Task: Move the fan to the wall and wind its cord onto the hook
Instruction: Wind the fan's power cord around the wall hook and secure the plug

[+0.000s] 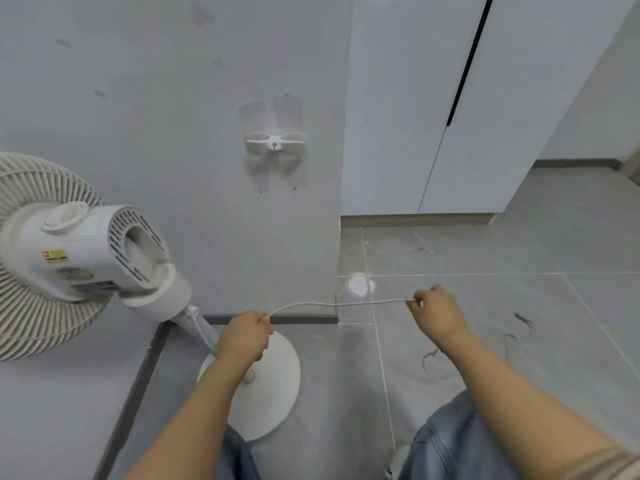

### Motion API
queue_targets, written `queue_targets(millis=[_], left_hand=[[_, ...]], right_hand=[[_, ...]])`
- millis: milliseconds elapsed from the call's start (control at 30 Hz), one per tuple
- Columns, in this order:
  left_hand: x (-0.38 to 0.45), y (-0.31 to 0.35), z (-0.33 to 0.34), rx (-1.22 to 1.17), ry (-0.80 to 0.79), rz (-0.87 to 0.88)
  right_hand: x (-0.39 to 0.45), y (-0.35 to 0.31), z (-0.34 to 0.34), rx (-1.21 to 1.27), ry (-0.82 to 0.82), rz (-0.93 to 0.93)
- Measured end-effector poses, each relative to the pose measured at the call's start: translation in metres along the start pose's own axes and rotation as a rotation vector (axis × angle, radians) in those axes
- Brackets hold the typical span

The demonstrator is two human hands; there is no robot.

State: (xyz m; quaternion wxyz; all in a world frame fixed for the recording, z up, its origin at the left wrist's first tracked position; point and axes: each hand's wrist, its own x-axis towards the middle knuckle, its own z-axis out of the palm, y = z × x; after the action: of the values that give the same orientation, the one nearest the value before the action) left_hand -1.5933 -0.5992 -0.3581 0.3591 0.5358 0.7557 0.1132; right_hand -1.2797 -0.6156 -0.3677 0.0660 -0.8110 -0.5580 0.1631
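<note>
A white pedestal fan (79,251) stands in the corner by the grey wall, its round base (277,386) on the floor below my left arm. Its white cord (339,302) is stretched nearly level between my two hands. My left hand (244,337) is closed on one end of that stretch, just above the base. My right hand (438,311) pinches the other end between thumb and fingers. The white hook (274,143) is fixed to the wall above and between my hands, with nothing wound on it.
White cabinet doors (433,116) stand to the right of the wall's corner. A dark skirting strip (270,320) runs along the wall's foot. Grey floor tiles (485,247) carry a white blotch (358,285) and dark hair clumps (523,322). My jeans-clad knees (446,441) are at the bottom.
</note>
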Motion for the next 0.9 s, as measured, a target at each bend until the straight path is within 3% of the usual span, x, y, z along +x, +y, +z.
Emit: queue_targets(millis=[67,133,233,333,467,567,667,700,800,900], left_hand=[[0.005,0.002,0.002,-0.033,-0.121,-0.108],[0.004,0.006,0.003,-0.017,-0.269,-0.162],[-0.002,0.011,-0.001,-0.123,-0.412,-0.11],[-0.008,0.012,-0.006,-0.286,-0.584,-0.001],[-0.04,0.038,0.008,-0.261,-0.667,0.316],[-0.065,0.069,0.031,-0.163,-0.767,0.421],[-0.075,0.087,0.05,0.053,-0.663,0.528],[-0.074,0.089,0.051,0.02,-0.633,0.548],[-0.068,0.091,0.036,-0.418,-0.565,0.418],[-0.059,0.092,-0.005,-0.978,-0.426,0.293]], right_hand=[[0.006,-0.008,0.002,0.146,0.044,0.033],[0.007,-0.021,0.004,0.497,-0.005,0.037],[-0.006,-0.045,-0.005,1.013,-0.156,-0.031],[-0.012,-0.054,-0.011,1.169,-0.23,-0.144],[-0.014,-0.056,-0.001,1.069,-0.204,-0.24],[-0.017,-0.061,0.007,1.007,-0.18,-0.277],[-0.015,-0.055,0.004,0.936,-0.125,-0.282],[-0.012,-0.051,0.004,0.889,-0.094,-0.269],[-0.004,-0.031,0.002,0.568,0.069,-0.257],[0.002,-0.008,0.003,0.352,0.045,-0.243]])
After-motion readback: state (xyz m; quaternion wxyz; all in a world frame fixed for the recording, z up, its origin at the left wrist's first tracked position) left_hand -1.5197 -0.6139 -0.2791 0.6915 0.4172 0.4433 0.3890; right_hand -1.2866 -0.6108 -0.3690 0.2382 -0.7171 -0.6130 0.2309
